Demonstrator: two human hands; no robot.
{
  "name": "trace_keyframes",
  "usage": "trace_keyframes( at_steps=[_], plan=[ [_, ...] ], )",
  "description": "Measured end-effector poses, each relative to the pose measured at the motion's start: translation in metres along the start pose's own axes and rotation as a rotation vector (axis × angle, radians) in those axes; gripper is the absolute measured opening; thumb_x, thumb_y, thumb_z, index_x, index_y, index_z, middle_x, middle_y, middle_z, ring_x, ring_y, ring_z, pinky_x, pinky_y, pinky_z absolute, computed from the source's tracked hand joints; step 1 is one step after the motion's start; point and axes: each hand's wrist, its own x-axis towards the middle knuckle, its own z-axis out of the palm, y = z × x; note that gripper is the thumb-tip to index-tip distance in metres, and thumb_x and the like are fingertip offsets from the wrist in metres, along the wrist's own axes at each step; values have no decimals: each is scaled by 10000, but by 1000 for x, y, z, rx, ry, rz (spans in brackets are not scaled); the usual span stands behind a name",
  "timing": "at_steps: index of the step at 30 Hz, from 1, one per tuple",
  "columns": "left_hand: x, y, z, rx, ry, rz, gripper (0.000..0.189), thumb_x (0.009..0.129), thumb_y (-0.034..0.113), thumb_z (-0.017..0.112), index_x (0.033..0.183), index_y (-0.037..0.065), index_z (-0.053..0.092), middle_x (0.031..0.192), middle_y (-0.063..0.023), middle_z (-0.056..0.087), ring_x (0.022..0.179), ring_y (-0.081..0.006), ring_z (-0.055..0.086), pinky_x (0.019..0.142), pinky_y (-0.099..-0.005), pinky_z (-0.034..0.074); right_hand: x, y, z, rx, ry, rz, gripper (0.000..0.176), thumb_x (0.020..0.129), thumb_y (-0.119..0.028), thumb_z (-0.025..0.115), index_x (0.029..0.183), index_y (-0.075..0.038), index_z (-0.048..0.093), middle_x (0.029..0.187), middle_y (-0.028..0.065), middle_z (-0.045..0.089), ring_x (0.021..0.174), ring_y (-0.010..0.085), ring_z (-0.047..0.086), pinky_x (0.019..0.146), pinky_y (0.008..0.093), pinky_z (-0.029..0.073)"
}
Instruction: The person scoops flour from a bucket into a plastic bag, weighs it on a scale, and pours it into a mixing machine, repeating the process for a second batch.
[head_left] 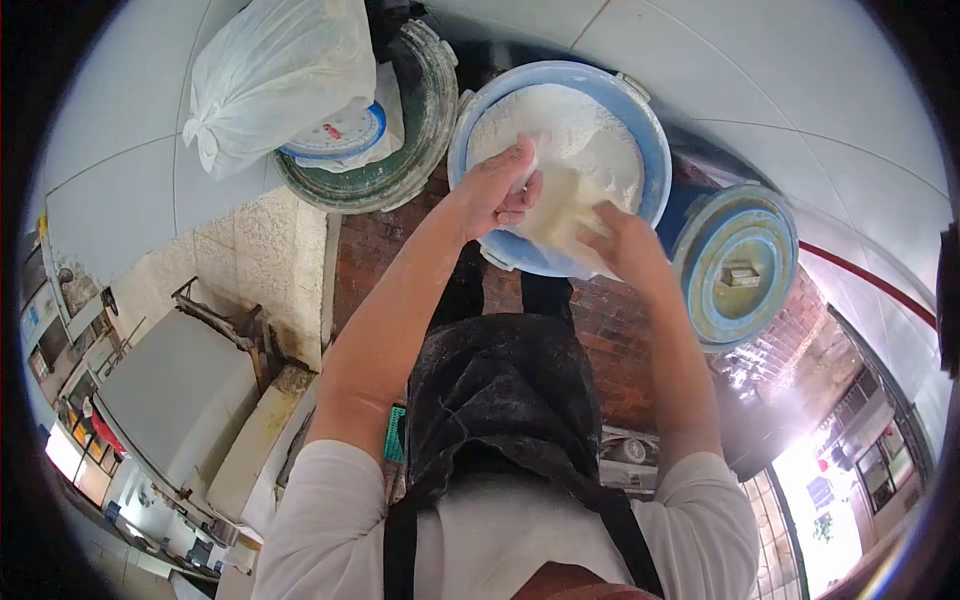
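Note:
A blue tub (659, 170) holds a heap of white powder (590, 130) that looks like flour. Over it, a translucent plastic bag (560, 222) with something pale yellow in it stretches between my hands, partly smeared by motion. My left hand (505, 188) is closed at the bag's upper left side, its fingers curled and dusted white. On the lower right side, my right hand (625, 242) grips the bag near the tub's front rim. The bag's contents are too blurred to make out.
At upper left, a dial scale (340, 135) and a tied white sack (285, 75) rest on a dark green lidded bin (425, 110). To the right stands a blue lidded barrel (740, 265). A tiled wall (760, 70) runs behind. Brick floor (385, 240) lies below.

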Motion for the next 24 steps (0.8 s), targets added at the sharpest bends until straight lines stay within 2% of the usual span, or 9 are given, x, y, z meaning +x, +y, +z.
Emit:
trace_keyframes(
  at_steps=[5,7,10,15,17,19,21,23,24],
  plan=[
    [-13,-18,-18,-3,-34,19,711,975,641,372,1517,181,342,708,26,435,511,-52,278,444,-185,265,47,-30,93,-300,-127,69,357,943,-217,537,1205,18,595,934,214,666,812,407,667,714,485,535],
    [-16,-27,-29,-18,-26,12,700,977,636,377,1513,186,353,709,28,432,513,-52,282,442,-182,273,47,-41,117,-318,66,-6,361,905,-167,515,1182,53,586,854,200,639,757,359,672,650,474,543],
    [-18,-26,-42,-76,-43,20,692,976,631,389,1513,195,359,712,31,428,519,-52,303,441,-177,294,45,-76,103,-479,-20,-193,341,851,-121,545,1114,96,554,838,174,631,700,331,676,597,436,554],
    [-27,-35,-62,-143,-51,-6,712,955,638,426,1509,195,361,709,35,425,535,-53,371,428,-178,300,44,-102,56,-478,-140,-185,333,841,-120,560,1107,79,578,796,148,655,711,304,694,599,422,559],
    [-31,-44,-64,-194,-53,-20,719,956,635,428,1512,185,354,696,38,418,524,-52,357,427,-180,287,30,-121,28,-482,-124,-116,315,855,-126,557,1119,41,593,817,167,668,721,311,700,620,432,561],
    [-24,-32,-62,-204,-78,8,726,957,631,430,1514,175,347,684,41,411,512,-50,343,425,-182,274,37,-70,34,-533,-162,5,488,842,-109,578,1319,-18,530,869,177,688,756,348,695,671,457,559],
    [-34,-37,-57,-178,-89,-2,784,931,659,461,1518,153,339,656,50,389,490,-47,304,425,-189,248,48,-73,-20,-533,-213,168,402,891,-162,561,1270,-27,549,852,211,697,792,376,698,698,486,556],
    [-38,-55,-58,-179,-100,-9,768,949,645,441,1520,142,339,665,47,390,505,-51,297,431,-195,239,56,-46,-43,-398,39,304,329,970,-314,530,1129,-29,571,908,202,705,862,386,691,748,513,542],
    [-35,-60,-59,-169,-117,-4,752,967,630,421,1522,130,339,673,43,390,520,-55,290,438,-202,230,68,-33,-44,-401,41,306,329,970,-314,530,1129,-29,571,908,202,705,862,386,691,748,513,542]
  ],
)
